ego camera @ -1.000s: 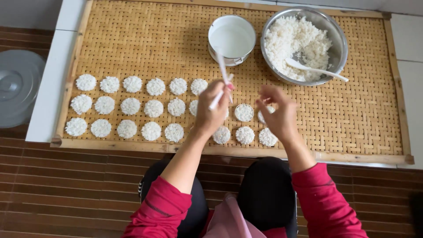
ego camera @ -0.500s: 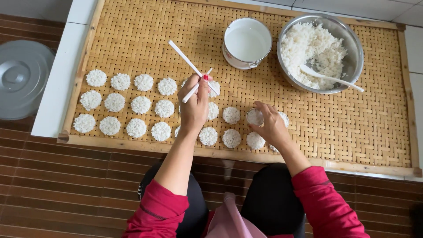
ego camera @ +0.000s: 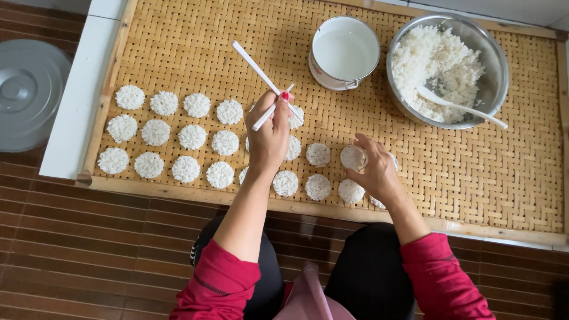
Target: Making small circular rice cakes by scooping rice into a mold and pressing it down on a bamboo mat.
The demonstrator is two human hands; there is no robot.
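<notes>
- Held pinched in the left hand (ego camera: 269, 133) are white chopsticks (ego camera: 268, 83), raised over the rice discs (ego camera: 192, 136).
- Closed around a small round mould (ego camera: 354, 157) is the right hand (ego camera: 373, 172), on the woven bamboo tray (ego camera: 474, 172).

Several rice discs (ego camera: 285, 182) partly behind the left hand (ego camera: 269, 135), grey lid (ego camera: 26, 92) cut by the left edge

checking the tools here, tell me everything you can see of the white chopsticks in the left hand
The pair of thin white chopsticks looks like smooth plastic, straight and plain. The left hand pinches them near their lower ends between the fingers, so they cross: one runs long, up and left over the woven bamboo tray, the other is shorter in view, tilted the opposite way. Their tips hang above the tray and touch no rice that can be seen.
</notes>
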